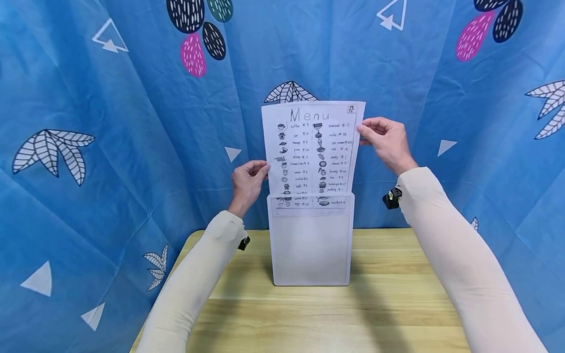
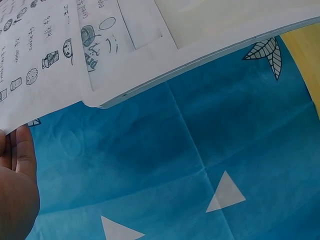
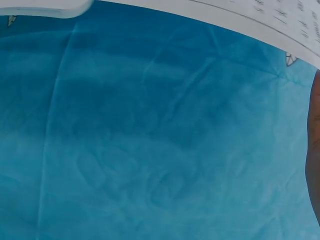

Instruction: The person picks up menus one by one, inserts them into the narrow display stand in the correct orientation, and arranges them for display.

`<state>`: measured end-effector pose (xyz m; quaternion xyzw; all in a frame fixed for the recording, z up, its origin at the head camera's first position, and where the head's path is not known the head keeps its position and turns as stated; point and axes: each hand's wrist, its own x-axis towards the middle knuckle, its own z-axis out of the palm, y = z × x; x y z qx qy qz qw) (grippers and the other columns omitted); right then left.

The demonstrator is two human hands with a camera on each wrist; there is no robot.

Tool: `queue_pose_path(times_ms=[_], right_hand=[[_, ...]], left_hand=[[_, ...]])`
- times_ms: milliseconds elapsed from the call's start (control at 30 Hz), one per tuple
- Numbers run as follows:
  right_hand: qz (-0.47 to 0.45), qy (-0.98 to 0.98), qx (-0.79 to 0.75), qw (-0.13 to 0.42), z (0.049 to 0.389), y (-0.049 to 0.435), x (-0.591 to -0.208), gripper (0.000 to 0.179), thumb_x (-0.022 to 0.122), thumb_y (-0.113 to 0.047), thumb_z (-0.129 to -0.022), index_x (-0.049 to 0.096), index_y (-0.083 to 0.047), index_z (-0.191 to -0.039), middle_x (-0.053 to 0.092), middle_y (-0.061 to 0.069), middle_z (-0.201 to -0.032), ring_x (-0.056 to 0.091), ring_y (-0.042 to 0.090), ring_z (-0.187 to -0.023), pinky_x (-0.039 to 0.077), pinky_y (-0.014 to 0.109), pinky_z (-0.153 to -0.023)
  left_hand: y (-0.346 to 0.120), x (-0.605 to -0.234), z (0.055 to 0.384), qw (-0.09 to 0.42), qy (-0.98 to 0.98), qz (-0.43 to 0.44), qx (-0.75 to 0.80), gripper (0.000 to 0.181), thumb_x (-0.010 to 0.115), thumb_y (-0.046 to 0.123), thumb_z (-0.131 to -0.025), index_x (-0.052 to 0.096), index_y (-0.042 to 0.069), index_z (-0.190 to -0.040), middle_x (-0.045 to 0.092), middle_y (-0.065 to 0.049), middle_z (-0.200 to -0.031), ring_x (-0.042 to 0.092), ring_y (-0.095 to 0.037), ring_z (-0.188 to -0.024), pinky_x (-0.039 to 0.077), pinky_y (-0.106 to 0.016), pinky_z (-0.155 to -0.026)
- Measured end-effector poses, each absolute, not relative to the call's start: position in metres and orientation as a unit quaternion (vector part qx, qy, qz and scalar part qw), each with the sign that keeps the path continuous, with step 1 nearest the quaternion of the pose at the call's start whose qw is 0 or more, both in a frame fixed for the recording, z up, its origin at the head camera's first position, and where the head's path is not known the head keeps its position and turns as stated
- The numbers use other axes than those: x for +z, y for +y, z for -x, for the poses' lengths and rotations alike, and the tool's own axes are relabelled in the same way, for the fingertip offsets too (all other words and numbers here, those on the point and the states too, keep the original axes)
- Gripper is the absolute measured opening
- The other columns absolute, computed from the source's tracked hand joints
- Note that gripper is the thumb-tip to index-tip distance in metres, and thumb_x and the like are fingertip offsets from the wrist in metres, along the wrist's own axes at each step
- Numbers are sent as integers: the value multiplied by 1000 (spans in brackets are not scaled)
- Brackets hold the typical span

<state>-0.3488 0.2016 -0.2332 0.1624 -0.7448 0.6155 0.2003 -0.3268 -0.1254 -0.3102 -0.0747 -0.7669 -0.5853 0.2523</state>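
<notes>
Blue patterned curtain point(image 1: 185, 122) is hanging behind a pale wood-grain table point(image 1: 265, 323), where a white-framed holder point(image 1: 311, 250) is standing upright. You are pinching the menu sheet point(image 1: 304, 157) by its sides: your left hand point(image 1: 247, 186) is gripping the left edge about midway up, and your right hand point(image 1: 388, 142) is gripping the right edge nearer the top. Most of the sheet is rising above the holder, while its bottom strip is sitting inside, behind the see-through front.

For sliding it well, you are probably best off moving both edges evenly, since your fingers are pinching at different heights and a lopsided force could be skewing the paper. A light pinch is likely serving you better than a tight one, with the sheet lying flat against the holder's back; bowing could be making it catch or crease. Neither hand is touching the holder, so gentle pressure is seeming wise.

Across its white face, the paper is showing "Menu" in large letters, two columns of small black drawings with names and prices, and a little boxed mark at top right.
</notes>
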Motion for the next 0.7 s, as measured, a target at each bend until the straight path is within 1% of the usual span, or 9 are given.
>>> queue_pose_path(times_ms=[300, 700], right_hand=[[-162, -741, 617, 210, 349, 199, -217, 27, 72, -23, -92, 73, -3, -110, 72, 4, -101, 69, 16, -87, 57, 20, -77], [-159, -750, 605, 215, 348, 198, -216, 25, 72, -23, -93, 72, -3, -109, 72, 3, -99, 68, 15, -87, 56, 20, -76]], left_hand=[[-123, -311, 326, 249, -767, 67, -587, 19, 71, 14, -95, 74, 1, -107, 72, -14, -102, 68, -24, -87, 58, -34, -83], [-124, -314, 327, 251, -770, 65, -583, 19, 70, 15, -95, 75, 1, -106, 72, -13, -98, 68, -22, -83, 58, -32, -80]])
